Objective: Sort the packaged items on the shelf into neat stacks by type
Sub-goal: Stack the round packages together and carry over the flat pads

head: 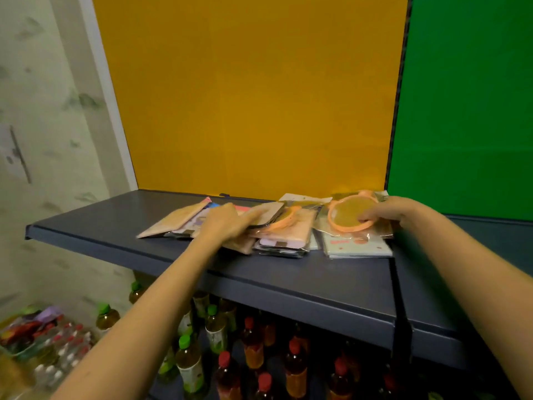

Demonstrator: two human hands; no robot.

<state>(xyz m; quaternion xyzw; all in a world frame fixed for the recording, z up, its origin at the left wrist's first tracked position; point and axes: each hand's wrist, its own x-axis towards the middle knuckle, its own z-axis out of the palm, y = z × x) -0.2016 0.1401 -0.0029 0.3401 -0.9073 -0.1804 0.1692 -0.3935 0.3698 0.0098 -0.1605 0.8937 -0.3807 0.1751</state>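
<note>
A loose spread of flat packaged items lies along the back of the dark grey shelf (95, 226). At the left lies a beige packet (173, 223). In the middle, peach and pink packets (288, 235) overlap in a low heap. My left hand (227, 223) rests flat on that heap, its fingers on a dark-edged packet (269, 213). At the right, my right hand (389, 212) grips a round orange-rimmed item in clear wrap (346, 216), which lies on a pale green packet (354, 248).
A yellow back panel (253, 96) rises behind the shelf, with a green panel (467, 105) to its right. Under the shelf stand several bottles with green caps (189, 365) and red caps (294, 368). A patterned wall (43, 125) closes the left side.
</note>
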